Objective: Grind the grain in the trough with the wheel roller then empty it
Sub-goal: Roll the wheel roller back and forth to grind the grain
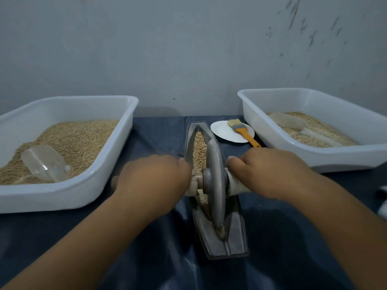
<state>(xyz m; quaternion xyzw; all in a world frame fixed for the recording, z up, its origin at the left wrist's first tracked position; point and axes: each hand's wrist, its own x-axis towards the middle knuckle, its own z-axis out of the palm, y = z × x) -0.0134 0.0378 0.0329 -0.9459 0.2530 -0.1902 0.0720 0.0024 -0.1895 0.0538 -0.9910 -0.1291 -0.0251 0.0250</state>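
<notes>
The wheel roller (215, 183) is held upright in the trough (217, 206) over the grain (200, 151); its axle handles are gripped by left hand (155, 176) and right hand (270, 174), fingers curled round.

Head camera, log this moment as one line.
step: grinding | left hand: grips handle | right hand: grips handle | wheel: upright in trough | grain: in trough, not emptied
</notes>
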